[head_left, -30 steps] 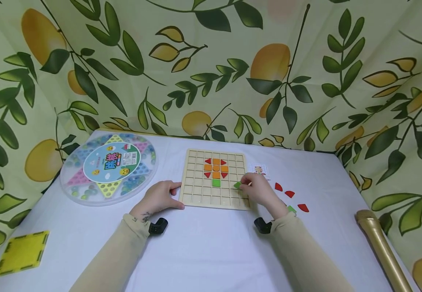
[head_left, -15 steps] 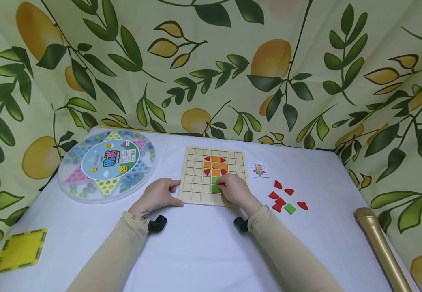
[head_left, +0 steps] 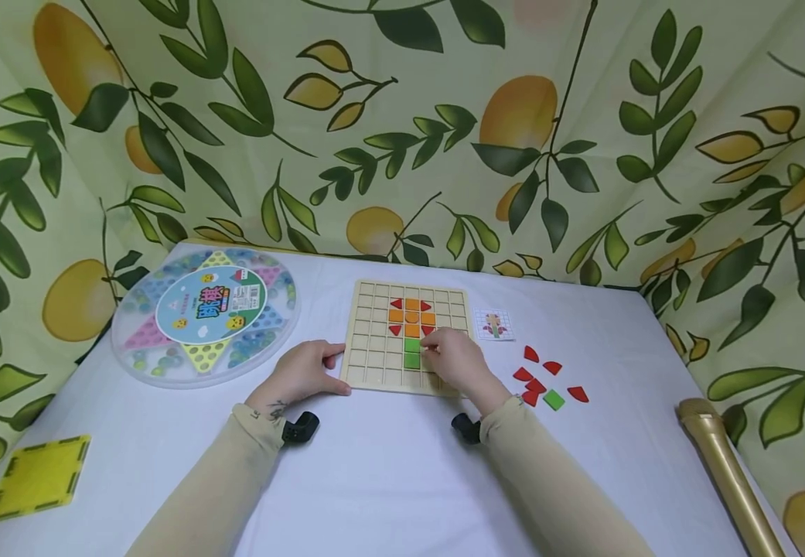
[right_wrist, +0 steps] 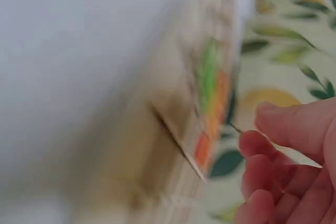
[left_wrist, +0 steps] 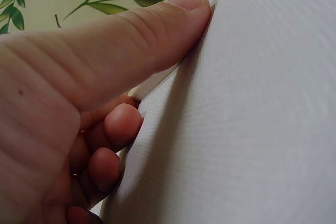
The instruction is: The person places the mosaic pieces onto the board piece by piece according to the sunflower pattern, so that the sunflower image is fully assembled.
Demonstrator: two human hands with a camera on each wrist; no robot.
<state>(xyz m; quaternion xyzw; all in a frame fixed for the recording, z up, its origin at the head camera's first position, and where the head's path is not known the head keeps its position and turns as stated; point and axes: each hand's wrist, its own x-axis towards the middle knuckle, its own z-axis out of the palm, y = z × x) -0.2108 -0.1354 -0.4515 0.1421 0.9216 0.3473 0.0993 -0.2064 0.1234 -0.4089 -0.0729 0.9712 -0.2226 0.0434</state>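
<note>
A wooden grid board (head_left: pixel 374 360) lies on the white cloth. On it sit orange pieces (head_left: pixel 412 305), red triangles (head_left: pixel 397 303) and two green square tiles (head_left: pixel 412 360) in a column below the orange. My left hand (head_left: pixel 305 370) holds the board's near left corner; in the left wrist view the thumb (left_wrist: pixel 147 30) presses the board's edge and the other fingers curl lower along it. My right hand (head_left: pixel 459 362) hovers just right of the green tiles, covering part of the board. In the blurred right wrist view its fingers (right_wrist: pixel 257 171) are loosely bent with nothing between them.
Right of the board lie a small pattern card (head_left: pixel 494 325), several red pieces (head_left: pixel 551 368) and a loose green tile (head_left: pixel 554 399). A round Chinese checkers set (head_left: pixel 207 317) stands left, a yellow square panel (head_left: pixel 36 480) nearer. A gold microphone (head_left: pixel 729 472) lies far right.
My right hand brought a green tile leftward onto the board, above the other green one, let go and drew slightly right. The left hand stays at the corner.
</note>
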